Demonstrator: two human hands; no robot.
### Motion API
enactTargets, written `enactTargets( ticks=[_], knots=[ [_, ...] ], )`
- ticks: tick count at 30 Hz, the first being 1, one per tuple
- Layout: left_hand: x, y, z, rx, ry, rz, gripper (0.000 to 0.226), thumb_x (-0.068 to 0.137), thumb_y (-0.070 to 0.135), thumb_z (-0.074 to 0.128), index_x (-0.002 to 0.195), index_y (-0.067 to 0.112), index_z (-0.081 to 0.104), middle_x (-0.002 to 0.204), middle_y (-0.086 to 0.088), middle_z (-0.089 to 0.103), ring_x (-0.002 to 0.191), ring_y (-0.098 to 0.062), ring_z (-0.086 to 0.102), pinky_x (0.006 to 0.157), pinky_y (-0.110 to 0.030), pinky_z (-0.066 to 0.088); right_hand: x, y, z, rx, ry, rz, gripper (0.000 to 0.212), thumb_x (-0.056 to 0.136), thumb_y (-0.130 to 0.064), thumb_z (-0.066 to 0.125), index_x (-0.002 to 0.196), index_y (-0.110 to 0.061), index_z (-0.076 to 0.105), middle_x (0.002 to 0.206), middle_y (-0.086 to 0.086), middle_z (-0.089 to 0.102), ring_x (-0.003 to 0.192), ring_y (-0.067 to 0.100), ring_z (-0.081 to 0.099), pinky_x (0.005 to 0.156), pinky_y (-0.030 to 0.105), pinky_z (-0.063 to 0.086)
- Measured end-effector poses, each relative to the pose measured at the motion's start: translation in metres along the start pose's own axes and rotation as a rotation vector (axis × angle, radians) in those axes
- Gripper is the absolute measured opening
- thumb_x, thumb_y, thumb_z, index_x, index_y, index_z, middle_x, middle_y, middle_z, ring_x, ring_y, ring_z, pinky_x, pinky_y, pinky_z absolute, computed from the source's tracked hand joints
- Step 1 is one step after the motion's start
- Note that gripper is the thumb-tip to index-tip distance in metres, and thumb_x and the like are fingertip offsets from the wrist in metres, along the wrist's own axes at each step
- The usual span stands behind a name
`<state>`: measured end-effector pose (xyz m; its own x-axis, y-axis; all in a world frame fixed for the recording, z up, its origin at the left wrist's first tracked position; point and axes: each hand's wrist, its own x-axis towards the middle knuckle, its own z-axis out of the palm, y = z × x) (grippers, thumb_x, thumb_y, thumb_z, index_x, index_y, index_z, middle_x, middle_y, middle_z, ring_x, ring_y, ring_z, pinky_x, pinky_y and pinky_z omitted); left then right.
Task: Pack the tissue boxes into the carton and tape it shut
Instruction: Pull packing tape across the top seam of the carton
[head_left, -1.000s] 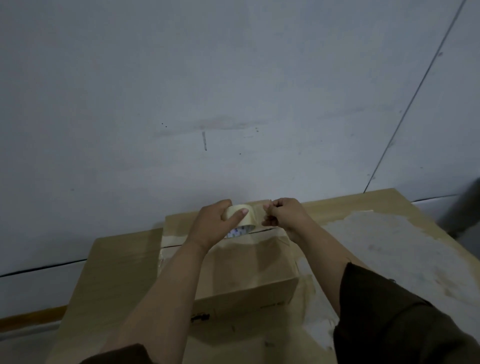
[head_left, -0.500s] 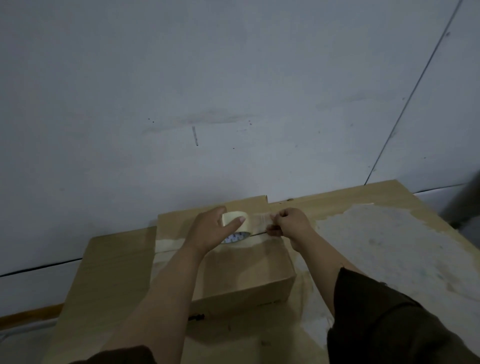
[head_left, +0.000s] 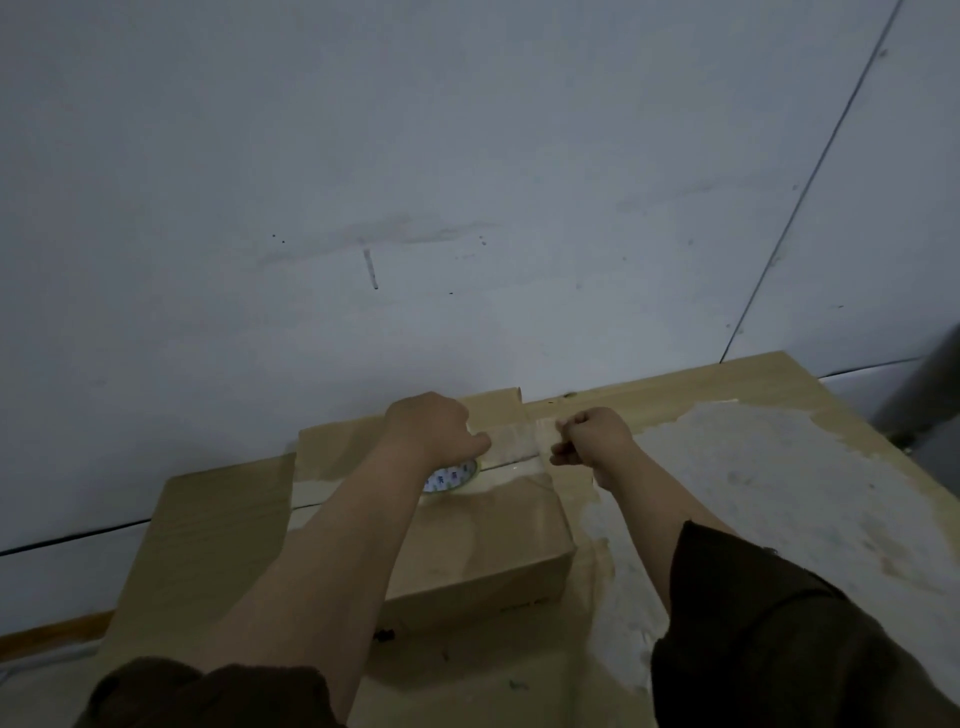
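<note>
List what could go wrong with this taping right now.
1. The clear tape strip, stretched between the left hand and right hand, may twist and stick to itself.
2. It may land off the brown cardboard carton's flap seam.
3. The beige tape roll may slip.

Plain brown carton (head_left: 483, 540) crossed by a glossy translucent tape strip (head_left: 511, 446), pale yellow tape roll (head_left: 451, 477) with a white core printed in blue, tan wooden table (head_left: 218, 525) with a whitish worn patch, pale grey-blue wall (head_left: 415, 156), and dark brown sleeves (head_left: 769, 634).
</note>
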<state>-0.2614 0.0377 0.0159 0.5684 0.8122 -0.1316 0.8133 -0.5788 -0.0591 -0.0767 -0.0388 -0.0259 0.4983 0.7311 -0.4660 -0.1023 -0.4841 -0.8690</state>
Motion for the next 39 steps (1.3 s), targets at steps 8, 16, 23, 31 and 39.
enactTargets(
  ticks=[8, 16, 23, 31, 39],
  knots=[
    [0.005, 0.008, 0.0, 0.151, -0.113, -0.035, 0.051, 0.09, 0.053, 0.038, 0.107, 0.016, 0.07, 0.109, -0.003, 0.066, 0.1, -0.022, 0.063, 0.071, -0.027, 0.041, 0.004, 0.014, 0.006, 0.07, -0.013, 0.056, 0.018, 0.094, -0.004, 0.057, 0.077, 0.0, 0.053, 0.079, 0.016, 0.053, 0.061, 0.022, 0.057, 0.062, 0.039, 0.058],
    [0.007, 0.015, 0.004, 0.199, -0.104, -0.049, 0.047, 0.09, 0.049, 0.04, 0.101, 0.016, 0.071, 0.086, 0.0, 0.055, 0.091, -0.021, 0.062, 0.061, -0.024, 0.035, 0.005, 0.021, 0.007, 0.08, -0.005, 0.069, 0.021, 0.095, -0.004, 0.056, 0.074, -0.002, 0.051, 0.078, 0.014, 0.053, 0.059, 0.022, 0.057, 0.056, 0.037, 0.057],
    [0.007, 0.016, 0.007, 0.18, -0.064, -0.058, 0.035, 0.089, 0.049, 0.04, 0.082, 0.022, 0.061, 0.067, 0.006, 0.043, 0.077, -0.019, 0.053, 0.053, -0.022, 0.026, 0.006, 0.032, 0.01, 0.085, -0.011, 0.128, 0.014, 0.094, -0.006, 0.058, 0.084, 0.003, 0.057, 0.083, 0.016, 0.056, 0.063, 0.023, 0.055, 0.051, 0.031, 0.049],
    [0.004, 0.013, 0.017, 0.07, -0.024, -0.012, 0.051, 0.089, 0.052, 0.042, 0.09, 0.009, 0.071, 0.082, -0.005, 0.06, 0.08, -0.023, 0.058, 0.063, -0.028, 0.038, 0.004, 0.048, 0.017, -0.04, 0.05, 0.152, 0.028, 0.084, -0.023, 0.071, 0.097, -0.016, 0.047, 0.106, 0.012, 0.053, 0.085, 0.025, 0.054, 0.061, 0.035, 0.049],
    [-0.003, 0.013, 0.011, -0.147, 0.049, -0.051, 0.043, 0.095, 0.037, 0.037, 0.113, 0.001, 0.053, 0.093, -0.016, 0.057, 0.079, -0.025, 0.046, 0.065, -0.031, 0.032, -0.029, 0.029, 0.042, -0.332, 0.189, -0.143, 0.034, 0.096, -0.002, 0.037, 0.122, -0.003, 0.059, 0.123, 0.015, 0.062, 0.108, 0.03, 0.059, 0.077, 0.027, 0.042]
  ],
)
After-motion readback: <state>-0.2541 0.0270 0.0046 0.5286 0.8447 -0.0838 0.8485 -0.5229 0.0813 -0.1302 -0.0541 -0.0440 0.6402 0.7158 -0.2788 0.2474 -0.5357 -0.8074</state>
